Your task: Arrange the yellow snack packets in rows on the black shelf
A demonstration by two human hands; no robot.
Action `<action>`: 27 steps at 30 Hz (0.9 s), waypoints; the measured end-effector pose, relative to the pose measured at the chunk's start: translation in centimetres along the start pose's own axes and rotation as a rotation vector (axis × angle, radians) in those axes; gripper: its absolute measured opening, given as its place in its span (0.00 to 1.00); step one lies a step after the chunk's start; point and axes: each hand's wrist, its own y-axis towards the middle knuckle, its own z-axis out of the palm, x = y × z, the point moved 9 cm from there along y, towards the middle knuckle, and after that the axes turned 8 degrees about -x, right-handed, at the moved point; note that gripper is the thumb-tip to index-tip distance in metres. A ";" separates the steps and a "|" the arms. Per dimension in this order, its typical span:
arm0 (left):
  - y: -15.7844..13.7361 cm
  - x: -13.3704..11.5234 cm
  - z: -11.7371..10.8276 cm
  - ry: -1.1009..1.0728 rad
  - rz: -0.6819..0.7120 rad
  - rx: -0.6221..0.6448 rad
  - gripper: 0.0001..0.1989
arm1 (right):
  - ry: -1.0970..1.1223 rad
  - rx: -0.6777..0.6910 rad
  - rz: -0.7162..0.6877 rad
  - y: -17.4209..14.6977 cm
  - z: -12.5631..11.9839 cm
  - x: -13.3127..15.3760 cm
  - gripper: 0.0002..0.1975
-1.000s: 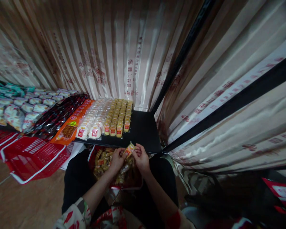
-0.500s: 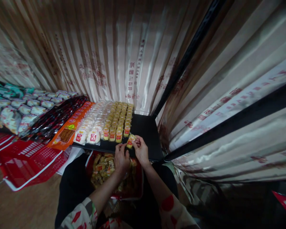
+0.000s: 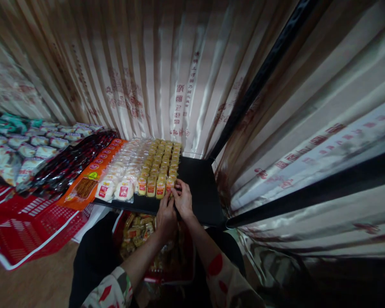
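A yellow packet (image 3: 170, 184) is sitting at the front of the rightmost line on the black shelf (image 3: 199, 177), its edges being partly hidden by fingers. The right hand (image 3: 182, 200) is touching its right side and the left hand (image 3: 167, 217) is resting just below; whether either grip is clamping it, I cannot tell. Below the packet, forearms are covering much of a red basket (image 3: 188, 271). Left of it, shiny plastic-wrapped white packets (image 3: 124, 190) are lying; behind it, a pleated curtain (image 3: 160, 85) is hanging.

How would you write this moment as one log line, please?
right hand: at front yellow packet, rightmost yellow row; left hand: near same packet; black shelf: under rows; red basket: below arms, yellow packets inside
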 end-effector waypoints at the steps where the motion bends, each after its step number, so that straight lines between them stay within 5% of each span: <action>1: 0.0 0.0 0.0 -0.010 0.005 -0.004 0.22 | 0.005 -0.001 -0.001 -0.1 0.1 0.0 0.18; 13: 0.2 0.1 0.0 -0.036 0.002 0.011 0.21 | -0.041 -0.017 0.028 -0.7 0.5 -1.6 0.14; 20: -2.9 1.3 -1.1 -0.015 0.062 0.038 0.14 | -0.070 -0.064 -0.015 -4.9 -1.4 0.1 0.15; 27: -9.3 6.3 2.6 0.156 -0.091 0.412 0.16 | -0.274 0.245 -0.048 -12.5 -0.6 -2.0 0.14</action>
